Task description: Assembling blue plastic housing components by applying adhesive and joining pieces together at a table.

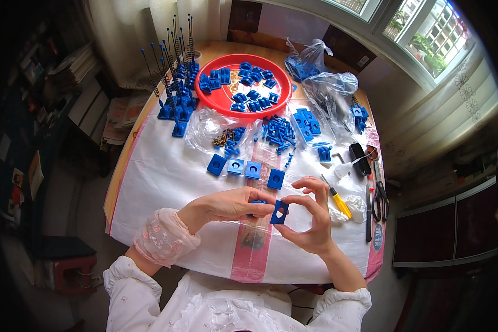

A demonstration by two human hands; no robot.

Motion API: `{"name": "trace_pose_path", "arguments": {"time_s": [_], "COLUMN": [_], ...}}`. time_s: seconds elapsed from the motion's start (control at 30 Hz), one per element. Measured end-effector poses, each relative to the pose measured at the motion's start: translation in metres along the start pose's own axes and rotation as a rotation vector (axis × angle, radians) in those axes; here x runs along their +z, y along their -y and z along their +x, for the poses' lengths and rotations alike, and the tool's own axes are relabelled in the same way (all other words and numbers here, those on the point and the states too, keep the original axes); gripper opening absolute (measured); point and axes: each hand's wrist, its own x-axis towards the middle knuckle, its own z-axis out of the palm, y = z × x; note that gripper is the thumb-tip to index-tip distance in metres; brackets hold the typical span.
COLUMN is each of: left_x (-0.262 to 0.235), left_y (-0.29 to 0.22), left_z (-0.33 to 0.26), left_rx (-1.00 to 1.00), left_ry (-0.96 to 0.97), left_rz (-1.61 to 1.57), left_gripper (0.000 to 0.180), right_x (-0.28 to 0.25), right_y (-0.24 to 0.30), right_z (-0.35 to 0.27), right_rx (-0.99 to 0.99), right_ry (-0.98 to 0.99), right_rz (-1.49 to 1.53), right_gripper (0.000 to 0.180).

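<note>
My right hand (311, 221) pinches a blue square plate with a round hole (275, 217) by its edges, between thumb and index finger, tilted up off the table. Close at its left side, my left hand (235, 203) has its fingers closed on a small blue plastic part (257, 202). That part is mostly hidden by the fingers, so its shape cannot be made out. Just beyond my hands, several blue square pieces with round centres lie in a row, the nearest blue square piece (276, 179) being at the right end.
A red round tray (205, 99) with blue parts stands at the back. Spring-stemmed blue pieces (177, 99) rise at far left. Loose small blue parts (278, 131) and plastic bags (332, 88) lie mid-table. A yellow screwdriver (341, 205) and scissors (379, 200) lie to the right.
</note>
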Motion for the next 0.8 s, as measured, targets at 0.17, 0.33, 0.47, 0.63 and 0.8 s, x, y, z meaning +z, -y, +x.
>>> {"name": "trace_pose_path", "arguments": {"time_s": [0.17,0.33,0.47,0.63,0.8], "left_x": [0.002,0.005,0.029,0.03,0.029], "left_y": [-0.003,0.02,0.019,0.027,0.031], "left_z": [-0.002,-0.007,-0.01,-0.014,-0.01], "left_rx": [0.052,0.209,0.279,0.325,0.311], "left_ry": [-0.079,-0.007,-0.09,-0.044,-0.042], "left_rz": [-0.256,-0.672,-0.727,-0.777,-0.725], "left_gripper": [0.039,0.034,0.034,0.039,0.043], "right_x": [-0.006,-0.011,-0.014,-0.022,-0.02], "right_y": [-0.001,0.006,0.014,0.017,0.019], "right_z": [0.001,0.004,0.006,0.009,0.012], "right_rx": [0.032,0.094,0.127,0.149,0.168], "right_ry": [-0.048,-0.071,-0.038,0.004,0.046], "right_rz": [-0.049,-0.091,-0.097,-0.089,-0.077], "right_gripper": [0.048,0.046,0.045,0.046,0.046]}}
